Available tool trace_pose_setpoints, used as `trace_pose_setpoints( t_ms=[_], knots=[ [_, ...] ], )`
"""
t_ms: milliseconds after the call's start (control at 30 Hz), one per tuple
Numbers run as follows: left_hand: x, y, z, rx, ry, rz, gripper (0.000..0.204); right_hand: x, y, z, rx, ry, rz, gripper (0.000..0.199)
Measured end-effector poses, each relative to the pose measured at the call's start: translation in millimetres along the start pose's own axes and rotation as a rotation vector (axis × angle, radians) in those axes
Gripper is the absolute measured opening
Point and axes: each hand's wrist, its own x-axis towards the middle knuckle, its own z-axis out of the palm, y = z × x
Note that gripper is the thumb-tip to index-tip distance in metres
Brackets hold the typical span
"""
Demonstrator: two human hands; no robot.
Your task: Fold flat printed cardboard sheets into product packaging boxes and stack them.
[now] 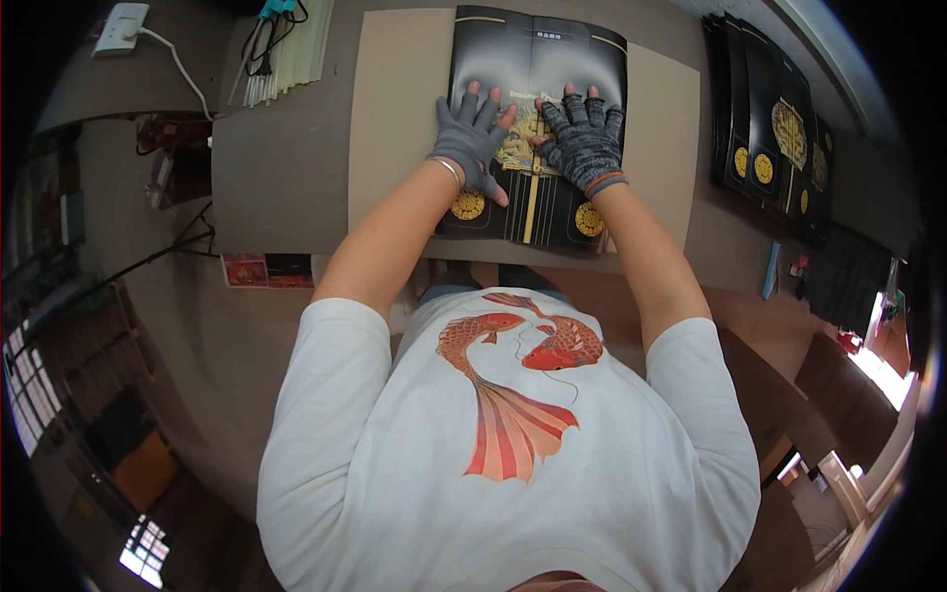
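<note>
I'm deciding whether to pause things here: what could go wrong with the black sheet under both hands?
1. Smudges: bare fingertips poke out of the gloves on the left hand and right hand, so they might mark the sheet's shiny dark surface.
2. Scratches: the bracelet on the left wrist sits low over the sheet and could scrape it.
3. Slipping: the sheet lies loose on the board, so uneven pressing might skew it.
</note>
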Motion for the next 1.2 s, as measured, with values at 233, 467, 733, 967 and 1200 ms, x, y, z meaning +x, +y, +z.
trace_pose_setpoints(
  t_ms=[233,467,733,967,1200],
  knots=[
    [-2,2,-3,-0.003,-0.001,-0.003,0.147,2,-2,-3,0.023,-0.041,-0.007,0.071],
    [-2,2,-3,-0.011,-0.002,-0.007,0.148,3,-4,-6,0.011,-0.062,-0.009,0.071],
    [2,4,-1,-0.098,0.05,-0.032,0.138,5,-3,0,0.033,-0.086,-0.011,0.071],
    [9,20,-8,-0.126,0.154,-0.104,0.128,5,-1,-3,0.046,-0.108,-0.013,0.075],
    [35,54,-36,0.124,-0.043,-0.183,0.119,11,11,-15,0.051,-0.171,-0.033,0.077]
  ],
)
